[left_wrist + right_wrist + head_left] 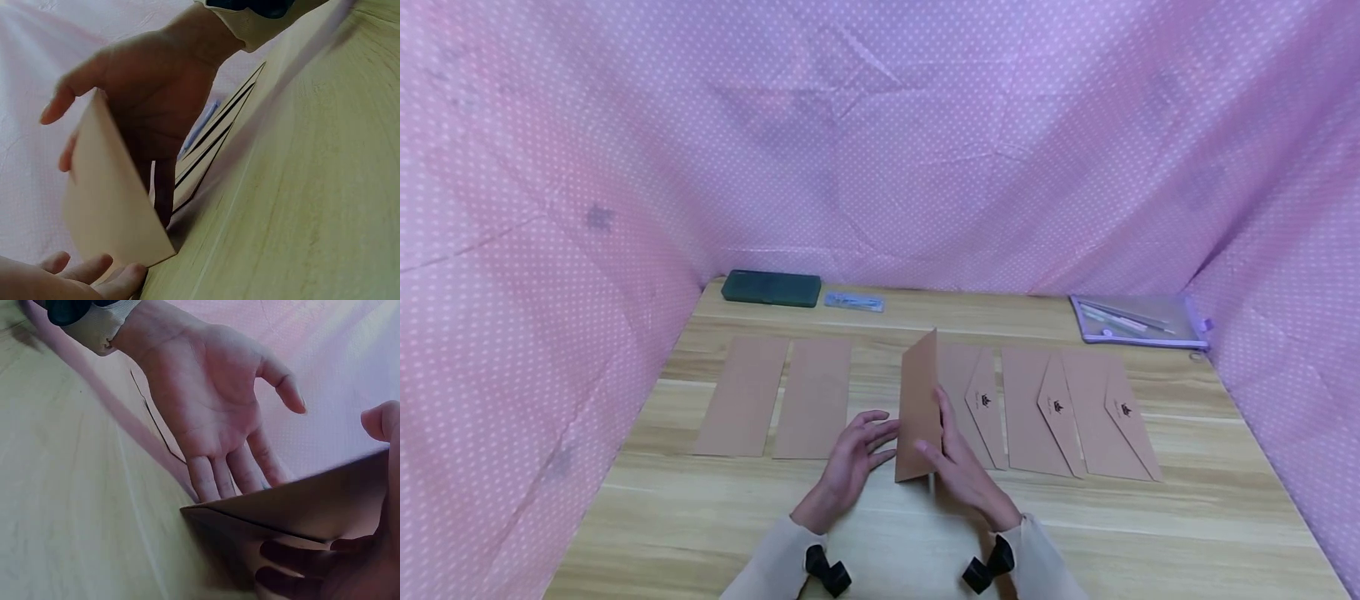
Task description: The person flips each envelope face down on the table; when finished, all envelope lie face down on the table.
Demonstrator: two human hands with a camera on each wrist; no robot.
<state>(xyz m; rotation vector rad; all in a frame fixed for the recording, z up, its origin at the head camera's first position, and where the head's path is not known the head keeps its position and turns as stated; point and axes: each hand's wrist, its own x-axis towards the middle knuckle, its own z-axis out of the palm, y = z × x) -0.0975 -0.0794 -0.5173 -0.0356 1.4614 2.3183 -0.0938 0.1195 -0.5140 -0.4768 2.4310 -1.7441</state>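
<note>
A brown kraft envelope stands on its long side on the wooden table, tilted upright. My right hand grips its right side, thumb on the near face and fingers behind. To its left, my left hand has its fingers spread loosely, fingertips at the envelope's left face. In the right wrist view the palm of that left hand faces the camera, its fingertips partly hidden by the envelope's edge. The left wrist view shows the envelope's pale face between both hands.
Two plain envelopes lie at left, the nearer one beside my left hand. Several flapped envelopes with crown prints, one of them the middle envelope, lie at right. Behind are a dark green case, a blue packet and a purple-edged pouch.
</note>
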